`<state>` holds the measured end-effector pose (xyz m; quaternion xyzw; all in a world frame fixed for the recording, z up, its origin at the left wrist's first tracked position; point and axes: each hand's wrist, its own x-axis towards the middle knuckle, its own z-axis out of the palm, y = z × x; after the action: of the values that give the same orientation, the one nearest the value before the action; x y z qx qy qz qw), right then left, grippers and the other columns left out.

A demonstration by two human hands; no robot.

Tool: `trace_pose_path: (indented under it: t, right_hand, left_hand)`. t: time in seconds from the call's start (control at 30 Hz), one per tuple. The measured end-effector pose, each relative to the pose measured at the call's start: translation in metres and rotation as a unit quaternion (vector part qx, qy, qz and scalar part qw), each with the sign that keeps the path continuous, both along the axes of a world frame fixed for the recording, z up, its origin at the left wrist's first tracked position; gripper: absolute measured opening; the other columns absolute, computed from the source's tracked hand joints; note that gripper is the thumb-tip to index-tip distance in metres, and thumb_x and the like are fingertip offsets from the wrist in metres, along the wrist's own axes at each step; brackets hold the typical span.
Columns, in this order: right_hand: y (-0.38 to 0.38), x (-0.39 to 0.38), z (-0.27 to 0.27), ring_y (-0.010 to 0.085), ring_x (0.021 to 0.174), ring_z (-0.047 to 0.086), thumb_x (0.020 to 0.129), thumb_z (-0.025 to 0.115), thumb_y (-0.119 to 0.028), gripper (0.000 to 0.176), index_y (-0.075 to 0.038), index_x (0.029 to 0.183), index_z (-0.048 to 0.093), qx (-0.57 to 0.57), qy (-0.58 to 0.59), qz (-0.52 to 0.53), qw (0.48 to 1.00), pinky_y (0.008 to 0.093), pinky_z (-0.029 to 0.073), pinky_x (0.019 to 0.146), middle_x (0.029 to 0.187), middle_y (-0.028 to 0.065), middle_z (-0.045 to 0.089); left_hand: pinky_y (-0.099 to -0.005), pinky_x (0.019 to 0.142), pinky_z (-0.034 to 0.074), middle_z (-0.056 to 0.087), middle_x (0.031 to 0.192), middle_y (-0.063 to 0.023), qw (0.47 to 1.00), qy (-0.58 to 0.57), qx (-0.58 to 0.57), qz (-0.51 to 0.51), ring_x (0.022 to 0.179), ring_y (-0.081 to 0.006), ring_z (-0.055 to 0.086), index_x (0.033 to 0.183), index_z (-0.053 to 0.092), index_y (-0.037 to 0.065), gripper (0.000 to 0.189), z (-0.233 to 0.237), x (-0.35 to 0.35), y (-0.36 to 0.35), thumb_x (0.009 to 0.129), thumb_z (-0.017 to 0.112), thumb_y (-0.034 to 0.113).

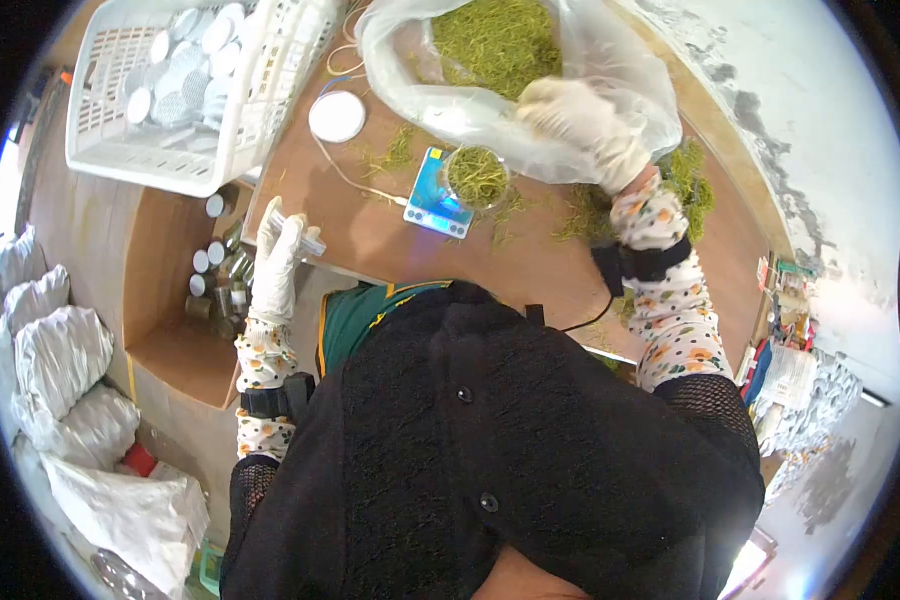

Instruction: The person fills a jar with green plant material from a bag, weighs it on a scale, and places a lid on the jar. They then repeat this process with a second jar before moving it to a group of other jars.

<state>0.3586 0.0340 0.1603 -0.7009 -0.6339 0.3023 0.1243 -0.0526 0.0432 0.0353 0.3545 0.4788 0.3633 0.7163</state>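
My right hand (pixel 585 125), in a white glove, is over the near side of a clear plastic bag (pixel 400 85) holding stringy green dried plant material (pixel 500 45). Its fingers curl together beside the pile; what is between them is hidden. Beyond the table's left edge, my left hand (pixel 278 250), also gloved, is closed around a small clear object (pixel 312 243), mostly covered by the fingers. Between the hands, a blue digital scale (pixel 432 200) bears a clear round container (pixel 477 177) filled with the same green strands.
A white basket (pixel 150 172) of silvery round lids stands at the upper left. Below it, a cardboard box (pixel 165 335) holds several lidded jars (pixel 200 283). A white disc (pixel 337 117) and loose strands (pixel 400 147) lie on the brown table (pixel 360 225). A cable (pixel 345 175) runs to the scale.
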Motion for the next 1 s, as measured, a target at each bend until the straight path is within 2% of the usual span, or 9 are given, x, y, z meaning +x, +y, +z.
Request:
trace_pose_path:
  t: [0.1, 0.13, 0.17, 0.27, 0.3, 0.47, 0.6, 0.87, 1.0]
  right_hand:
    - [0.029, 0.065, -0.048, 0.0163, 0.08, 0.065, 0.087, 0.063, -0.018, 0.018, -0.003, 0.096, 0.067, 0.026, -0.006, -0.097, 0.995, 0.0309, 0.051, 0.072, 0.089, 0.0096, 0.067]
    - [0.038, 0.088, -0.068, 0.0268, 0.094, 0.066, 0.088, 0.057, -0.029, 0.03, -0.006, 0.102, 0.068, -0.044, -0.044, -0.123, 0.99, 0.0361, 0.05, 0.083, 0.098, 0.0141, 0.068]
    - [0.045, 0.098, -0.081, 0.0306, 0.103, 0.063, 0.085, 0.058, -0.037, 0.039, -0.007, 0.108, 0.068, -0.108, -0.162, -0.123, 0.973, 0.0378, 0.048, 0.09, 0.107, 0.0159, 0.068]
    - [0.049, 0.114, -0.136, 0.026, 0.087, 0.067, 0.08, 0.065, -0.044, 0.049, -0.002, 0.105, 0.066, -0.147, -0.257, -0.163, 0.941, 0.0358, 0.051, 0.079, 0.098, 0.013, 0.07]
    - [0.045, 0.111, -0.146, 0.0325, 0.099, 0.064, 0.078, 0.065, -0.047, 0.053, -0.002, 0.106, 0.066, -0.14, -0.293, -0.146, 0.935, 0.041, 0.049, 0.086, 0.103, 0.0154, 0.069]
    - [0.045, 0.129, -0.174, 0.035, 0.105, 0.062, 0.083, 0.059, -0.035, 0.038, -0.007, 0.108, 0.066, -0.113, -0.324, -0.097, 0.934, 0.0441, 0.047, 0.089, 0.108, 0.0176, 0.067]
    - [0.043, 0.139, -0.152, 0.0348, 0.102, 0.062, 0.084, 0.055, -0.027, 0.03, -0.01, 0.107, 0.066, -0.08, -0.332, -0.094, 0.935, 0.0444, 0.048, 0.087, 0.107, 0.0171, 0.067]
    - [0.009, 0.143, -0.098, 0.029, 0.081, 0.066, 0.086, 0.058, -0.026, 0.03, -0.006, 0.108, 0.065, 0.023, -0.127, -0.263, 0.956, 0.0379, 0.05, 0.076, 0.091, 0.0159, 0.069]
    - [-0.002, 0.162, -0.106, 0.0246, 0.082, 0.067, 0.087, 0.059, -0.026, 0.033, -0.007, 0.113, 0.066, 0.084, -0.167, -0.233, 0.954, 0.0356, 0.051, 0.075, 0.094, 0.0127, 0.07]
  left_hand:
    - [-0.0346, 0.089, 0.05, 0.058, 0.119, -0.0064, 1.0, 0.019, 0.004, 0.005, 0.102, -0.019, 0.061, 0.144, 0.038, 0.011, 0.05, 0.006, 0.001, -0.006, 0.099, 0.054, 0.026]
    - [-0.0345, 0.09, 0.05, 0.057, 0.119, -0.0066, 1.0, 0.026, -0.009, 0.012, 0.102, -0.0189, 0.061, 0.144, 0.038, 0.012, 0.05, 0.01, 0.001, -0.01, 0.099, 0.054, 0.026]
    - [-0.0344, 0.09, 0.05, 0.057, 0.119, -0.0068, 0.999, 0.032, -0.02, 0.02, 0.102, -0.0189, 0.061, 0.144, 0.038, 0.012, 0.05, 0.014, 0.003, -0.013, 0.099, 0.054, 0.026]
    - [-0.0345, 0.09, 0.05, 0.057, 0.119, -0.0078, 0.998, 0.024, -0.026, 0.044, 0.103, -0.019, 0.06, 0.143, 0.039, 0.013, 0.049, 0.008, -0.003, -0.02, 0.098, 0.055, 0.027]
    - [-0.0346, 0.09, 0.05, 0.057, 0.119, -0.008, 0.998, 0.024, -0.027, 0.053, 0.103, -0.0192, 0.06, 0.142, 0.039, 0.013, 0.049, 0.006, -0.006, -0.023, 0.098, 0.055, 0.027]
    - [-0.0334, 0.09, 0.05, 0.057, 0.117, -0.0072, 0.997, 0.002, -0.034, 0.07, 0.101, -0.0181, 0.061, 0.143, 0.038, 0.011, 0.054, 0.006, -0.01, -0.033, 0.095, 0.06, 0.025]
    - [-0.0307, 0.088, 0.05, 0.057, 0.115, -0.0051, 0.997, -0.001, -0.035, 0.073, 0.098, -0.0158, 0.06, 0.144, 0.034, 0.009, 0.063, 0.013, -0.004, -0.034, 0.091, 0.066, 0.022]
    - [-0.0336, 0.086, 0.051, 0.056, 0.112, -0.0045, 0.998, -0.007, -0.014, 0.053, 0.097, -0.0171, 0.06, 0.145, 0.033, 0.009, 0.063, 0.02, 0.002, -0.03, 0.092, 0.065, 0.022]
    - [-0.0337, 0.084, 0.052, 0.056, 0.112, -0.0044, 0.999, -0.013, -0.002, 0.033, 0.096, -0.0166, 0.06, 0.145, 0.033, 0.009, 0.063, 0.018, 0.001, -0.026, 0.092, 0.065, 0.022]
